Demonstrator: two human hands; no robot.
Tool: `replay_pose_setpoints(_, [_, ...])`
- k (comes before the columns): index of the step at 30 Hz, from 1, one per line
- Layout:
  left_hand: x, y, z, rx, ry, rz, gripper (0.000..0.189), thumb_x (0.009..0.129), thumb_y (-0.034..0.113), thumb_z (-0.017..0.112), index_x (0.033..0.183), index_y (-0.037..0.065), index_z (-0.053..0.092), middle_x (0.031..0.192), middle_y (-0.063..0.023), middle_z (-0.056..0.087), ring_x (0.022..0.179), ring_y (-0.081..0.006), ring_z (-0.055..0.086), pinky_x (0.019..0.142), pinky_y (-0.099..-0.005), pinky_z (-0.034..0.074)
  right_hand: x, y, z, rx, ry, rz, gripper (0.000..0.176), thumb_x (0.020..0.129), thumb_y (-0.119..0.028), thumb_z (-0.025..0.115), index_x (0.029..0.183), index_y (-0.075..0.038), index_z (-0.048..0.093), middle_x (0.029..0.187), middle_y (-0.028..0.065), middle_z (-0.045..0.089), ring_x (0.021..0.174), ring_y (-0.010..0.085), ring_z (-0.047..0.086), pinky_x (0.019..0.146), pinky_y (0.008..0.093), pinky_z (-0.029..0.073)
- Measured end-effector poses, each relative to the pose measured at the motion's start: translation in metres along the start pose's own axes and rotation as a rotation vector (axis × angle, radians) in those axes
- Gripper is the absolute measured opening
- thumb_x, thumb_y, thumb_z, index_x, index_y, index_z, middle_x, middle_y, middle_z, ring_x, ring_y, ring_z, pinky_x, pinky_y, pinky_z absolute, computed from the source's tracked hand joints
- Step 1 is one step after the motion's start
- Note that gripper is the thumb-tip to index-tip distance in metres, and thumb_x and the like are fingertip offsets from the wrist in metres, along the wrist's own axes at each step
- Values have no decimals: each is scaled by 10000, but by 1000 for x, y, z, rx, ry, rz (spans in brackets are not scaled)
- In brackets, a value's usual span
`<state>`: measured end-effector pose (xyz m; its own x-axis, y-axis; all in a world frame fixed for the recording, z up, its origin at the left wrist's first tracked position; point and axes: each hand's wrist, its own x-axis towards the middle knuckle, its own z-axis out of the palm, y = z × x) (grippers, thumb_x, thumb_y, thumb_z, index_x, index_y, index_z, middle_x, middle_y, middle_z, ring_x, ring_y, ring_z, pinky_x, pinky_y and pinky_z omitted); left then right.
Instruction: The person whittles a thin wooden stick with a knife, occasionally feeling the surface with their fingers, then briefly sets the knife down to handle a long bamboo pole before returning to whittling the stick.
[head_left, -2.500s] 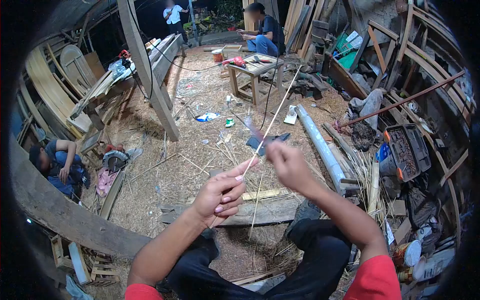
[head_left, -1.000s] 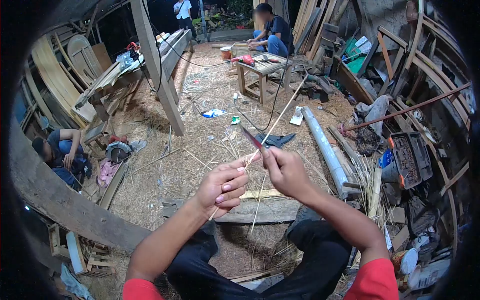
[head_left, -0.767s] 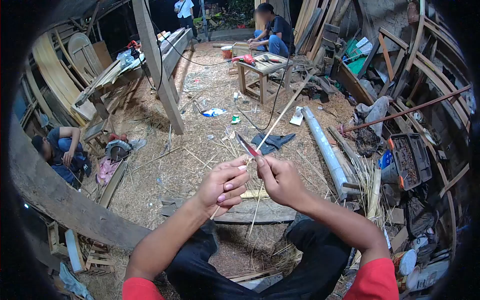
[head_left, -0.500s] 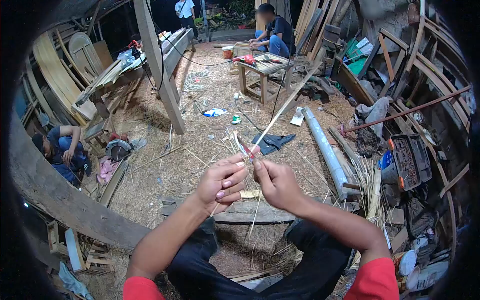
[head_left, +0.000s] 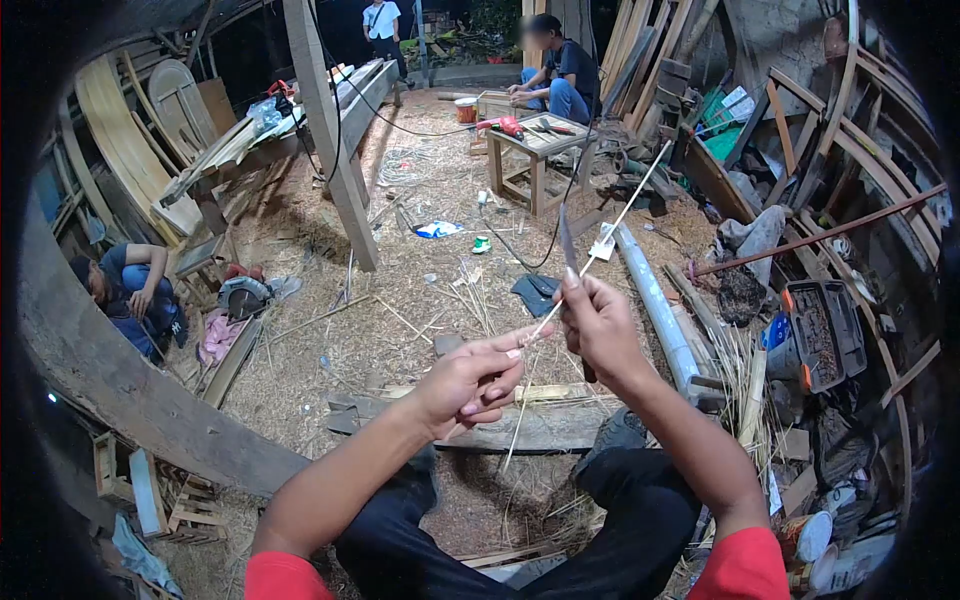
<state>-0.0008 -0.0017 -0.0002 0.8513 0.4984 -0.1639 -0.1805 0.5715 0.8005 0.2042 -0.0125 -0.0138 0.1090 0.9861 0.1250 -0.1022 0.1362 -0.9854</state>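
My left hand [head_left: 472, 382] pinches a long thin pale strip [head_left: 627, 208] near its lower end, and the strip slants up to the right. My right hand [head_left: 598, 325] is closed around a knife, its blade [head_left: 568, 238] pointing up and its dark handle end showing below the fist. The strip passes just left of my right fingers; whether they touch it I cannot tell. Below my hands lies a wooden board [head_left: 480, 422] in front of my knees, with thin strips on it.
A small wooden table [head_left: 537, 142] bearing tools stands ahead, beside a crouching person [head_left: 560, 75]. Another person [head_left: 135, 290] sits at the left; one stands far back [head_left: 382, 22]. A wooden post [head_left: 330, 140] rises left of centre. A grey pole [head_left: 655, 305] and open toolbox [head_left: 822, 335] lie right.
My right hand has moved up and right, away from my left, and the knife blade now points upward. My left hand has shifted slightly right and lower, and the strip's far end sits further right.
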Motion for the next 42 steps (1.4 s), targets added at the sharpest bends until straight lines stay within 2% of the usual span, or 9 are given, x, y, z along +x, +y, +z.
replay_pose_setpoints(2, [2, -3, -2, -5, -26, 1, 521, 1003, 116, 340, 1508, 42, 236, 577, 39, 351, 367, -25, 237, 322, -161, 228, 6, -4, -6, -25, 76, -98, 350, 1018, -384, 484, 865, -79, 560, 581, -71, 392, 428, 21, 300, 394, 205, 216])
replay_pose_setpoints(8, [1, -3, 0, -141, -29, 29, 522, 989, 93, 319, 1504, 46, 246, 534, 67, 326, 349, -19, 247, 312, -161, 233, 5, 4, -21, -193, 78, -89, 395, 1049, -344, 385, 868, -54, 583, 653, -23, 499, 512, 60, 432, 453, 239, 326])
replay_pose_setpoints(11, [3, 2, 1, -227, 19, 58, 515, 989, 89, 310, 1500, 53, 254, 495, 79, 297, 335, -20, 267, 306, -160, 242, -9, 22, -1, -517, -9, -404, 396, 1035, -289, 407, 776, -34, 564, 621, 17, 514, 545, 125, 473, 524, 320, 381])
replay_pose_setpoints(14, [3, 4, -1, -175, -1, 81, 521, 989, 88, 312, 1504, 54, 241, 492, 75, 297, 333, -22, 265, 303, -164, 251, 4, 18, -17, -400, 93, -240, 385, 1034, -272, 418, 770, -26, 551, 594, 18, 494, 546, 118, 458, 519, 317, 374])
replay_pose_setpoints(30, [-8, 8, -3, -200, 36, 120, 478, 989, 76, 335, 1466, 49, 319, 505, 61, 296, 334, -37, 259, 307, -175, 251, 5, 8, -5, -474, 71, -345, 336, 1008, -193, 474, 742, -1, 549, 565, 83, 529, 511, 137, 498, 480, 336, 368])
replay_pose_setpoints(35, [-9, 7, -6, -198, 46, 129, 476, 991, 87, 349, 1464, 39, 321, 521, 61, 292, 347, -37, 260, 315, -177, 249, -21, 22, 14, -555, -85, -473, 344, 1010, -196, 460, 740, -4, 552, 545, 94, 504, 494, 163, 496, 478, 330, 382])
replay_pose_setpoints(38, [-9, 11, 3, -166, 37, 132, 497, 985, 73, 324, 1478, 25, 283, 486, 64, 286, 322, -37, 262, 303, -180, 245, 1, 8, 0, -438, 68, -313, 284, 979, -173, 502, 771, 5, 579, 579, 142, 558, 509, 208, 549, 481, 358, 395])
replay_pose_setpoints(39, [-9, 11, 2, -167, 38, 135, 504, 983, 72, 326, 1480, 15, 270, 486, 64, 287, 323, -37, 261, 304, -179, 246, -10, 16, 8, -611, 25, -581, 280, 975, -165, 501, 775, 16, 578, 595, 159, 565, 520, 216, 565, 491, 377, 408])
replay_pose_setpoints(42, [-6, 9, -2, -158, 33, 152, 524, 978, 72, 334, 1485, -15, 241, 487, 66, 291, 327, -36, 256, 307, -176, 251, -19, 24, 23, -551, -29, -589, 315, 991, -172, 470, 760, 18, 566, 596, 146, 561, 529, 199, 563, 499, 380, 410])
